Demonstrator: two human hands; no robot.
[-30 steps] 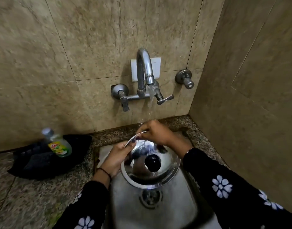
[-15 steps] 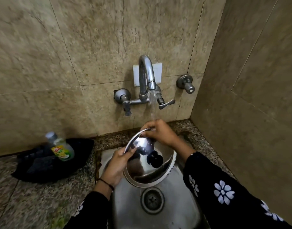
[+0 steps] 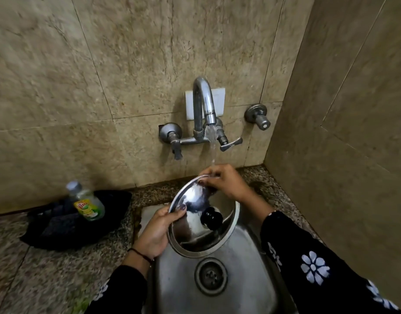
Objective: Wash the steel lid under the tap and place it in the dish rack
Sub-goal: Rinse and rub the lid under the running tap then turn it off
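The round steel lid (image 3: 195, 232) with a black knob (image 3: 211, 217) is held tilted over the steel sink (image 3: 240, 279), knob side towards me. My left hand (image 3: 158, 232) grips its left rim, thumb on the top face. My right hand (image 3: 224, 181) holds the far rim, right under the stream of water falling from the wall tap (image 3: 205, 109). No dish rack is in view.
A dish soap bottle (image 3: 86, 201) lies on a black cloth (image 3: 72, 220) on the granite counter to the left. Tiled walls close in behind and on the right. The sink drain (image 3: 211, 276) lies below the lid.
The lid has been tilted up more steeply, its far rim raised towards the stream. Both hands kept their grip. The view has tipped down a little.
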